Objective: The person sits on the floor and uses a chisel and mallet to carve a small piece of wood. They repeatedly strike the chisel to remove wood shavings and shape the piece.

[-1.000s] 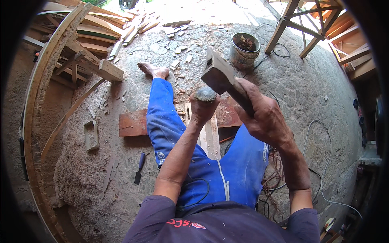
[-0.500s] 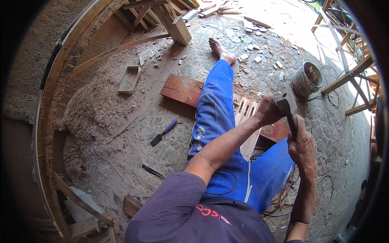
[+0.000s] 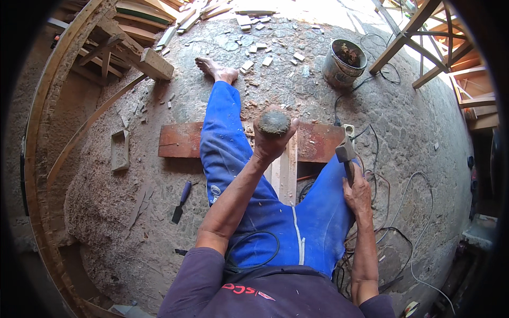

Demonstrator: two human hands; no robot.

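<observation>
My left hand [image 3: 269,146] is closed around a chisel, whose round, battered handle end [image 3: 274,123] points up at me; its blade is hidden below. It stands over a pale wooden piece [image 3: 287,177] between my legs, which lies across a thick reddish-brown beam [image 3: 177,139]. In my right hand [image 3: 359,193] is a hammer [image 3: 345,152], gripped by its handle, head upward, over my right thigh. A second chisel [image 3: 182,201], with a blue handle and a wide dark blade, lies on the floor left of my leg.
Wood shavings [image 3: 98,201] heap up at the left beside a small wooden box [image 3: 120,150]. A bucket [image 3: 344,62] stands at the far right near a wooden frame [image 3: 408,34]. Cables [image 3: 419,222] and a socket [image 3: 347,130] lie at the right; wood offcuts [image 3: 260,47] litter the far floor.
My hands, close together before at the hammer, are now apart. The hammer has come down over my right thigh, and the chisel's handle end now shows in my left hand. The view has shifted right.
</observation>
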